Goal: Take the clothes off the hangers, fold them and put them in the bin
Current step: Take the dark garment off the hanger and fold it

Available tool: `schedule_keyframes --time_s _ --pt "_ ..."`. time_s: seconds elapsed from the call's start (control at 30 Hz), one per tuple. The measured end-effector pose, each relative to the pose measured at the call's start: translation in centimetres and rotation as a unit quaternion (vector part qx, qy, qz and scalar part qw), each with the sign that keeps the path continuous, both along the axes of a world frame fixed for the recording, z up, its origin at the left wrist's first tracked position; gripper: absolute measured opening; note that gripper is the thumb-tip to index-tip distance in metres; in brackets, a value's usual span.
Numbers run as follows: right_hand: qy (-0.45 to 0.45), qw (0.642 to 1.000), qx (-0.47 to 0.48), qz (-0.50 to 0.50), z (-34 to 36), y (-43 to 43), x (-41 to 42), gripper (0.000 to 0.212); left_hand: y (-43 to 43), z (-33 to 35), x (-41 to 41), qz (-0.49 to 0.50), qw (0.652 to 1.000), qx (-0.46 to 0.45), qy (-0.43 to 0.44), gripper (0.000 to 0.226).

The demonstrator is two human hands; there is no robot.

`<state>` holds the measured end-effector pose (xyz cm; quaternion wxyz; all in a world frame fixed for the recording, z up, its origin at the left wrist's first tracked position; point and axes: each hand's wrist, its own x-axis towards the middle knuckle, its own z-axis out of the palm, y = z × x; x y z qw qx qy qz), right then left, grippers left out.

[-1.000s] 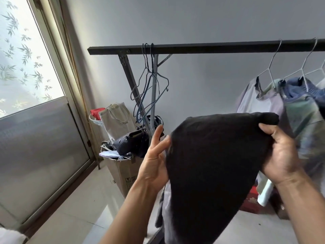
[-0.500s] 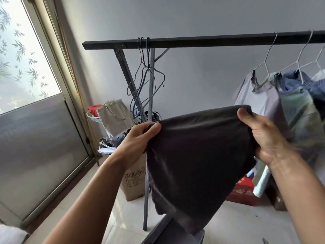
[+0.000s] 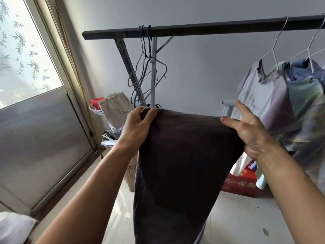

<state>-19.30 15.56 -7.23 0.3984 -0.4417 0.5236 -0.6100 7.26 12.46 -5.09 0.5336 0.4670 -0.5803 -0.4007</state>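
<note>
Head view: dark garment [image 3: 179,164] bottom cropped

Frosted window [image 3: 26,59], beige bag [image 3: 116,110], cardboard box [image 3: 131,175], red patterned box [image 3: 242,185]

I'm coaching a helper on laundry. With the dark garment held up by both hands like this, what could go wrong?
The right hand pins the dark garment mostly by thumb, a finger raised, so that corner might slip. The hanging clothes sit close beside that hand and could get snagged.
</note>
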Motion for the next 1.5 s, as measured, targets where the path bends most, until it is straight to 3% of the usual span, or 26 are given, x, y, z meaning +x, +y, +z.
schedule_keyframes --time_s 0.07,0.17,0.23,0.5,0.6,0.73,0.77,0.83,0.9,0.93,1.0,1.07,1.1,1.2,1.27,1.3,1.37,1.43,1.5 --pt "0.025 1.000 0.002 -0.001 0.2 -0.1 0.0 0.083 -0.4 -0.1 -0.4 0.041 0.999 0.008 -0.001 0.016" --pt "0.058 0.990 0.084 0.097 -0.1 0.1 -0.1 0.122 -0.5 0.0 -0.5 0.073 0.994 0.052 0.058 0.023" --pt "0.082 0.979 0.127 0.136 -0.6 0.2 0.0 0.125 -0.5 0.0 -0.2 0.056 0.993 0.062 0.083 0.020" --pt "0.036 0.993 0.099 0.057 0.5 0.4 0.6 0.041 0.4 1.0 1.7 -0.053 0.980 0.126 0.147 0.017" --pt "-0.003 0.994 0.079 0.081 0.9 0.8 1.0 0.062 0.7 1.1 1.9 -0.112 0.960 0.137 0.219 0.038" --pt "-0.015 0.990 0.020 0.137 0.6 1.3 2.0 0.091 0.6 1.0 2.0 -0.115 0.957 0.113 0.241 0.044" --pt "-0.006 0.992 0.010 0.128 0.5 1.2 2.1 0.092 0.6 1.0 2.1 -0.100 0.968 0.097 0.207 0.045" --pt "0.016 0.995 -0.008 0.095 0.5 0.9 2.2 0.084 0.5 0.9 2.7 -0.051 0.998 0.031 0.038 0.048" --pt "0.066 0.996 -0.013 0.064 0.6 0.8 2.1 0.071 0.2 0.9 3.1 -0.015 0.991 -0.029 -0.128 0.048" --pt "0.097 0.994 -0.013 0.048 0.8 0.9 2.1 0.062 0.0 0.7 3.3 -0.013 0.985 -0.040 -0.167 0.046" --pt "0.154 0.988 -0.002 0.017 0.9 0.6 2.0 0.037 0.0 0.5 3.2 -0.014 0.987 -0.033 -0.155 0.033" --pt "0.148 0.989 0.027 0.006 0.9 0.4 2.0 0.011 0.4 0.5 2.6 -0.004 0.997 0.014 -0.078 0.019" --pt "0.132 0.990 0.052 0.012 0.9 0.4 2.0 0.008 0.6 0.7 2.4 -0.006 0.998 0.052 -0.033 0.017" --pt "0.104 0.985 0.115 0.074 0.8 0.8 1.3 0.058 1.2 1.2 2.5 -0.070 0.986 0.130 0.071 0.019" --pt "0.111 0.975 0.124 0.146 0.7 1.2 1.1 0.060 1.5 1.4 2.9 -0.120 0.981 0.136 0.077 0.039" --pt "0.132 0.967 0.126 0.177 0.7 1.4 1.1 0.049 1.4 1.3 3.3 -0.130 0.982 0.130 0.049 0.048" --pt "0.205 0.954 0.118 0.186 0.6 1.6 1.3 0.029 1.1 1.1 4.0 -0.114 0.985 0.094 -0.084 0.056" --pt "0.260 0.947 0.111 0.151 0.4 1.7 1.3 0.026 1.0 1.1 4.7 -0.085 0.962 0.029 -0.256 0.048" --pt "0.298 0.943 0.091 0.115 0.7 1.9 1.5 0.021 1.2 1.0 5.4 -0.072 0.930 -0.023 -0.359 0.028"
